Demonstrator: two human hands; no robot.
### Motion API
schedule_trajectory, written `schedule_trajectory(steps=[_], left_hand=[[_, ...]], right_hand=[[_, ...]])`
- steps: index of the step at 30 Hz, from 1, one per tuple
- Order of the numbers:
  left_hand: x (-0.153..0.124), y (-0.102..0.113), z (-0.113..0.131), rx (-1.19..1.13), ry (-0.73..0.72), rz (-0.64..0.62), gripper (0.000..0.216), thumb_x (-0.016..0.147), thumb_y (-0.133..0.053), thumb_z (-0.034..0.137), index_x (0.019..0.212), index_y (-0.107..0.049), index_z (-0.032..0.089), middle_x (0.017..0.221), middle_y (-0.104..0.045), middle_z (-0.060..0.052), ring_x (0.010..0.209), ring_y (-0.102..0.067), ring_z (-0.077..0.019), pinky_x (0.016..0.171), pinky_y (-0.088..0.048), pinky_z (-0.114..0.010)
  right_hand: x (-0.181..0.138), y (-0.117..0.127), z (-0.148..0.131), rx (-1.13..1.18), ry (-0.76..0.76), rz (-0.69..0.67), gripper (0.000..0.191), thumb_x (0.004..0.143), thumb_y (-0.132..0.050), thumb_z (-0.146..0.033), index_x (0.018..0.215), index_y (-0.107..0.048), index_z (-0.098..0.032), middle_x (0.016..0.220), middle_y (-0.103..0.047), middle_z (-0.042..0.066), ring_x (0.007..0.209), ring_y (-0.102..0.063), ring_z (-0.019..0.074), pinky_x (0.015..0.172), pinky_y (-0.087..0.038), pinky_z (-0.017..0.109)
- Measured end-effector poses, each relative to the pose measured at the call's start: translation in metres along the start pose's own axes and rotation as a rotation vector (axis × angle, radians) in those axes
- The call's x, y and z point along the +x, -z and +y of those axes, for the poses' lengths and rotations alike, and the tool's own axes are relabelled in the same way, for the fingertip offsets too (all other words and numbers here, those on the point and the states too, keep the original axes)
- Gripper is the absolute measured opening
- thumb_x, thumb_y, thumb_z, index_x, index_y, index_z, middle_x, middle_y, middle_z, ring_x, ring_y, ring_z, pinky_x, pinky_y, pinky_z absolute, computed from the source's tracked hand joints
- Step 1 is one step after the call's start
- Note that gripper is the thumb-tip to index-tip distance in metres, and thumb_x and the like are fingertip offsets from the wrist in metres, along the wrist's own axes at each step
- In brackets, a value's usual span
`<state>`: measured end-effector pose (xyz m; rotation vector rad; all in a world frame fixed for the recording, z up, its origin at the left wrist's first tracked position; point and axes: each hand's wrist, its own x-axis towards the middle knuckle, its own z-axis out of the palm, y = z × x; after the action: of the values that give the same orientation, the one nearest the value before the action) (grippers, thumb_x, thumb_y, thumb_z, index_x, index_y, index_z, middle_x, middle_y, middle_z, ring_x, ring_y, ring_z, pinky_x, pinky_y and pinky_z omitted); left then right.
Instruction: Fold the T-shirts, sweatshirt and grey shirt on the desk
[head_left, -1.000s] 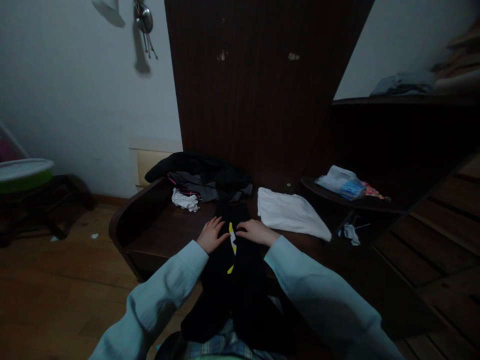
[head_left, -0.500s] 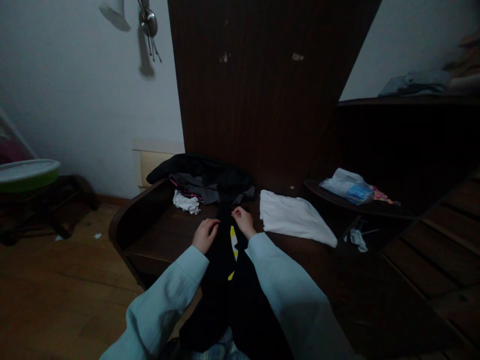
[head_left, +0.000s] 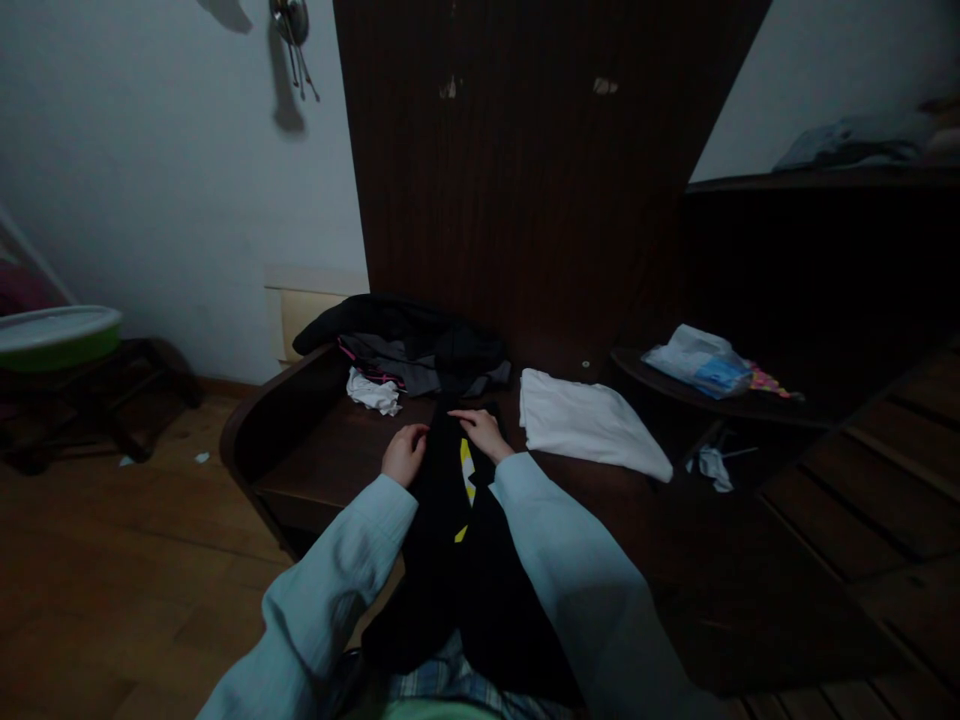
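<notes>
Left hand point(head_left: 405, 453) curled and right hand point(head_left: 481, 432) flat, both pressing one black garment point(head_left: 450, 520) on the bench point(head_left: 322, 460); one folded white cloth point(head_left: 589, 422) beside.

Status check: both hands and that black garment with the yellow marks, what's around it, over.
Left hand and right hand flat on the black garment, no grip closed. Garment lies lengthwise on the dark wooden table. Dark clothes pile behind, folded white cloth to the right.

Both arms reach forward from pale blue sleeves, wrists close together. The left hand point(head_left: 405, 452) lies knuckles up, fingers curled loosely under — more a soft fist than a grip. The right hand point(head_left: 480, 431) lies flat, palm down, fingers stretched and pointing toward the left, just ahead of its partner.
</notes>
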<state>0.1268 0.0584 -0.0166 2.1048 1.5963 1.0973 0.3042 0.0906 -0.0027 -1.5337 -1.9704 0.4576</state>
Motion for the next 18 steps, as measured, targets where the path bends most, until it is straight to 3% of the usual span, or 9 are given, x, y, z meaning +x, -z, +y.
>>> schedule_trajectory(steps=[4, 13, 18], left_hand=[[0.000, 0.000, -0.002, 0.013, 0.006, -0.022, 0.024, 0.075, -0.044, 0.013, 0.091, -0.060, 0.019, 0.092, -0.063, -0.006, 0.090, -0.057, -0.0193, 0.084, -0.044, -0.033], [0.001, 0.001, -0.001, 0.014, 0.044, -0.035, 0.026, 0.073, -0.046, 0.013, 0.093, -0.062, 0.019, 0.091, -0.064, -0.006, 0.084, -0.058, -0.0193, 0.080, -0.045, -0.032], [0.000, 0.002, 0.002, -0.095, 0.089, -0.032, 0.027, 0.074, -0.050, 0.018, 0.098, -0.061, 0.022, 0.089, -0.065, -0.004, 0.079, -0.060, -0.0187, 0.076, -0.045, -0.029]], right_hand=[[0.002, -0.003, 0.003, 0.010, -0.011, 0.005, 0.034, 0.079, -0.043, -0.010, 0.099, -0.065, -0.028, 0.110, -0.062, -0.003, 0.103, -0.052, 0.0171, 0.093, -0.035, 0.037], [0.005, -0.002, 0.011, 0.336, 0.068, 0.177, 0.030, 0.075, -0.044, -0.011, 0.094, -0.066, -0.018, 0.107, -0.062, 0.004, 0.104, -0.053, 0.0137, 0.096, -0.035, 0.029], [0.005, -0.005, 0.010, 0.468, 0.000, 0.166, 0.028, 0.075, -0.046, -0.016, 0.095, -0.064, -0.016, 0.114, -0.057, 0.008, 0.102, -0.054, 0.0153, 0.083, -0.046, 0.027]])
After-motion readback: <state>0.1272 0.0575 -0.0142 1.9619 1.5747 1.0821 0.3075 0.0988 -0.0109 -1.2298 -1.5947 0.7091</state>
